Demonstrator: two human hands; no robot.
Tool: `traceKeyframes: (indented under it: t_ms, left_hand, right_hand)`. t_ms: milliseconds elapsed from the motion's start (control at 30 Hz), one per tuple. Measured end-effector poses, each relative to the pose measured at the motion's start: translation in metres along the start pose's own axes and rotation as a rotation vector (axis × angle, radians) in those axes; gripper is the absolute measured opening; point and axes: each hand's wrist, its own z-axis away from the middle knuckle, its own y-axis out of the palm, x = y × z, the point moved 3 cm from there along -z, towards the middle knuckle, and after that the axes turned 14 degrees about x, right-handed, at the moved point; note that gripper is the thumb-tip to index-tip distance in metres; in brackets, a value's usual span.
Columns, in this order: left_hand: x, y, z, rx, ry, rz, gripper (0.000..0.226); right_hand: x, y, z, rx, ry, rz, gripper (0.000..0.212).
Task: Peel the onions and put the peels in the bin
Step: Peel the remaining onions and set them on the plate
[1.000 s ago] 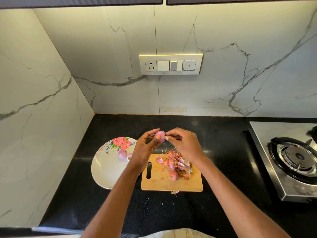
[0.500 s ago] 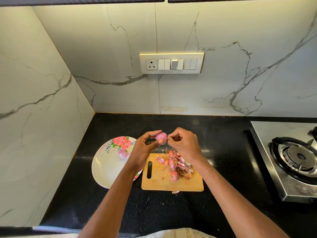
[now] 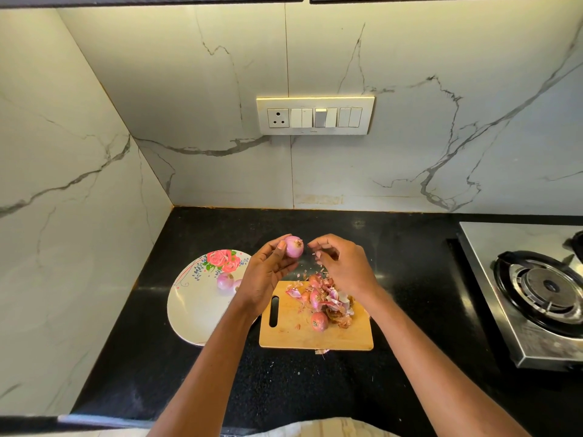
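Left hand (image 3: 268,272) fingers grasp onion (image 3: 294,246); right hand (image 3: 345,266) fingers loose; plate (image 3: 195,307) holds peeled onions (image 3: 225,281)

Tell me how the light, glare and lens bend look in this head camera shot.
Head view: warm light from under the cabinets washes the wall above the switch panel; the black counter shows soft glare patches; wide-angle bend curves the left wall and stove; the onion in the left hand looks sharp, peel bits below the right hand slightly blurred.
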Motion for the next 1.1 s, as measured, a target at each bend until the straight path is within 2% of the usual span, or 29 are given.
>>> traceKeyframes:
  t_ms: [300,500,733,867,1100]
  left_hand:
    - [0.001,0.003,0.000,0.029,-0.020,-0.082,0.037]
    - [0.001,-0.002,0.000,0.054,-0.068,-0.087,0.032]
    - [0.005,0.001,-0.001,-0.019,-0.046,-0.036,0.033]
    - [0.002,0.000,-0.002,-0.038,-0.049,0.008,0.031]
    - [0.004,-0.002,-0.004,-0.045,-0.059,0.008,0.034]
  right_hand:
    - [0.014,-0.001,0.001,-0.023,-0.124,-0.121,0.028]
    - [0.019,-0.001,0.003,0.005,-0.153,-0.073,0.027]
    - [0.018,0.009,0.005,0.125,-0.080,0.043,0.020]
    - [0.008,0.007,0.005,0.094,-0.045,0.036,0.012]
    - [-0.015,0.005,0.005,0.196,0.030,0.209,0.028]
